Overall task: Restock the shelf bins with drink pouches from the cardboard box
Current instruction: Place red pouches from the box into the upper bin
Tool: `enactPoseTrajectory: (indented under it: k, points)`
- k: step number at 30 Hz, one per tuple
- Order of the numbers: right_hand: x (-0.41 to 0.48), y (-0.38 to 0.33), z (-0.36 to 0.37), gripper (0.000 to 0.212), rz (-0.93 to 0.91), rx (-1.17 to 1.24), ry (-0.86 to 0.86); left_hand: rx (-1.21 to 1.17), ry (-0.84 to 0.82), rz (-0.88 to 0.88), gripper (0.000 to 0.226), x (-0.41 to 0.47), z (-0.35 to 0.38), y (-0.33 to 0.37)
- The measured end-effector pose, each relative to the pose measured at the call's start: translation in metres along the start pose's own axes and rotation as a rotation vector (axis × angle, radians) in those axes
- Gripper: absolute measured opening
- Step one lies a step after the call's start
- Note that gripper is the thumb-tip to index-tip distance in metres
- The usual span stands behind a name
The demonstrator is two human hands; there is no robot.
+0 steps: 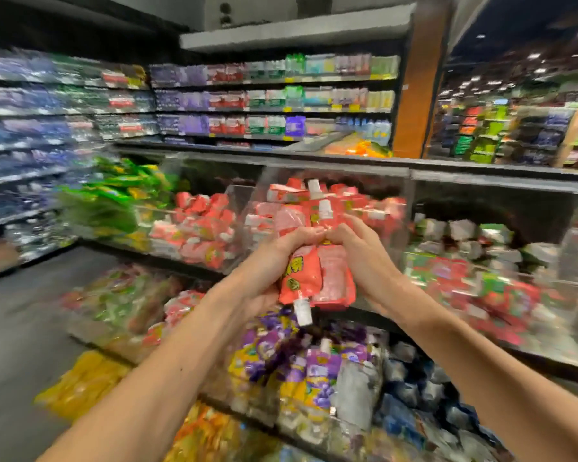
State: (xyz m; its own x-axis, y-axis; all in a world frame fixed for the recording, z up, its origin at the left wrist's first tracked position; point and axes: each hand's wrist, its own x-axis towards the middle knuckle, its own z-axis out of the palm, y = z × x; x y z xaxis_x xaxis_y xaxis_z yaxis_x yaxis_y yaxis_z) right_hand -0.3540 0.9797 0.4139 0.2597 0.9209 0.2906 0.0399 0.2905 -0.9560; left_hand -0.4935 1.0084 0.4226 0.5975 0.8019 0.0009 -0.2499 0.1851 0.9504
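From the head view we hold both forearms forward, left hand [274,261] and right hand [356,248] meeting, fingers [309,232] curled tight round a bundle of red drink pouches [314,275], in front of the clear shelf bin [347,171] of matching pouches.

Both hands hold one bundle of red drink pouches [316,273] up in front of the shelf bins. The left hand [269,266] grips the bundle from the left, fingers curled over its middle; the right hand [361,258] grips it from the right, and the fingertips of the two hands nearly meet. One white cap [303,312] points down from the bundle's near end. Just behind it, a clear bin [404,195] holds more red pouches. Purple pouches [317,365] lie in the bin below, green ones [121,191] at far left, yellow ones [80,385] at near left. Motion blur softens everything.
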Motion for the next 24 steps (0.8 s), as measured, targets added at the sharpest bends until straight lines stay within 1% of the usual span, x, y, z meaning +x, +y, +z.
enactPoseTrajectory:
  k: [3, 6, 7, 8, 9, 11, 12, 14, 16, 19, 20, 24]
  points:
    - [0.002, 0.015, 0.053, 0.033, 0.092, 0.117, -0.017, -0.025, 0.13, 0.076, 0.035, -0.029, -0.033, 0.002]
    - [-0.001, 0.028, 0.097, 0.024, 0.147, 0.183, -0.107, -0.004, 0.301, 0.112, 0.044, -0.055, -0.064, 0.003]
    - [-0.002, 0.033, 0.108, 0.022, 0.166, 0.213, -0.131, 0.003, 0.365, 0.117, 0.04, -0.062, -0.073, 0.005]
    - [-0.002, 0.038, 0.118, 0.021, 0.188, 0.232, -0.161, 0.009, 0.414, 0.11, 0.031, -0.069, -0.081, 0.007]
    - [-0.005, 0.041, 0.128, 0.019, 0.207, 0.239, -0.194, 0.011, 0.442, 0.1, 0.023, -0.076, -0.089, 0.008]
    - [-0.009, 0.044, 0.145, 0.022, 0.226, 0.263, -0.272, 0.025, 0.481, 0.084, 0.017, -0.086, -0.103, 0.01]
    - [-0.011, 0.045, 0.152, 0.025, 0.244, 0.279, -0.31, 0.048, 0.493, 0.079, 0.018, -0.09, -0.109, 0.011]
    - [-0.013, 0.046, 0.165, 0.024, 0.294, 0.318, -0.355, 0.081, 0.501, 0.071, 0.025, -0.092, -0.122, 0.014]
    - [-0.007, 0.045, 0.177, 0.022, 0.333, 0.369, -0.363, 0.117, 0.499, 0.07, 0.04, -0.088, -0.137, 0.017]
    - [0.012, 0.049, 0.198, 0.023, 0.333, 0.399, -0.309, 0.222, 0.458, 0.047, 0.071, -0.068, -0.169, 0.024]
    - [0.02, 0.053, 0.207, 0.024, 0.324, 0.393, -0.278, 0.254, 0.431, 0.04, 0.078, -0.06, -0.18, 0.027]
    - [0.052, 0.07, 0.243, 0.025, 0.266, 0.342, -0.167, 0.315, 0.331, 0.084, 0.083, -0.019, -0.243, 0.038]
